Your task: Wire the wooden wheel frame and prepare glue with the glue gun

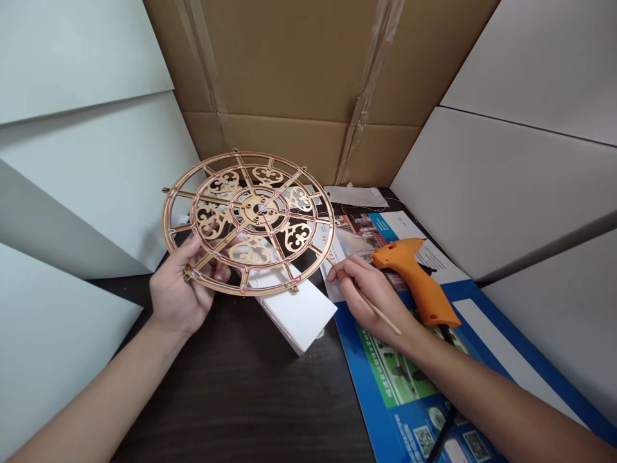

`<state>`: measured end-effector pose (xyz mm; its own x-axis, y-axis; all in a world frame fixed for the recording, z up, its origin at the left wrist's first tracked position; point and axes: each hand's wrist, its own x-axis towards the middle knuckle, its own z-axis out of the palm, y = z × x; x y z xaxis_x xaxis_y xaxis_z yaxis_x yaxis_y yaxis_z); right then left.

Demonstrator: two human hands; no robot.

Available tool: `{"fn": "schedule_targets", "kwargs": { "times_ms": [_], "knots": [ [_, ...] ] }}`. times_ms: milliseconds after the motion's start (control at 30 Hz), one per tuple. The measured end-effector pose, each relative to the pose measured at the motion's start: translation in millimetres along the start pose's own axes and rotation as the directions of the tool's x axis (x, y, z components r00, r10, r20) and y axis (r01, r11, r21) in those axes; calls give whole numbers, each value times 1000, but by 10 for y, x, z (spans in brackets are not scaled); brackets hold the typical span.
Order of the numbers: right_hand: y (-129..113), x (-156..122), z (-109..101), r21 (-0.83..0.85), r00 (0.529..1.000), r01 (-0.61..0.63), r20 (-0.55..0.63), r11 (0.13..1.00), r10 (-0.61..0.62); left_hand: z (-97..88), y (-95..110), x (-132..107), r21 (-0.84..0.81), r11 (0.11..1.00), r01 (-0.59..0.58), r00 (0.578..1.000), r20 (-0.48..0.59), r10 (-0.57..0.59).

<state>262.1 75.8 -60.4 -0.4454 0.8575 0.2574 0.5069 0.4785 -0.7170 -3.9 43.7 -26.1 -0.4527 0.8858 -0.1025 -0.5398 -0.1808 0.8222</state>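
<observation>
The left hand (182, 297) is clenched around the lower left rim of a round, gold-coloured, laser-cut wheel frame (254, 209), holding it up at a tilt above a white rectangular foam block (294, 312) and a dark wooden tabletop (231, 399); the right hand (371, 299) pinches a thin, pale wooden stick (380, 314) between its fingers, with its fingertips (334, 273) over printed paper. Just beside that hand, a bright orange plastic glue gun (417, 280) lies on a blue printed sheet (409, 379), with a black cord (446, 421) trailing from its handle. With only 1 hand bearing the frame from its edge, it could tip or slip; too tight a grip could bend its slender spokes. A careless sweep of the stick could knock the gun, and a tug on the cord could drag it; whether the gun is hot cannot be told.
</observation>
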Motion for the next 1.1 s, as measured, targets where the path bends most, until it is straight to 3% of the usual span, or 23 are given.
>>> {"fn": "schedule_targets", "kwargs": {
  "times_ms": [333,900,1100],
  "knots": [
    [-32,-8,-11,22,1000,-11,0,1000,11,48,9,-8,-47,999,13,997,-75,-16],
    [32,-18,11,8,1000,6,-5,1000,-6,-17,-19,3,-40,999,3,1000,-1,-3],
    [36,-17,9,-30,1000,28,-7,999,-28,57,8,-16,-41,999,13,997,-77,-16]
  ]
}}
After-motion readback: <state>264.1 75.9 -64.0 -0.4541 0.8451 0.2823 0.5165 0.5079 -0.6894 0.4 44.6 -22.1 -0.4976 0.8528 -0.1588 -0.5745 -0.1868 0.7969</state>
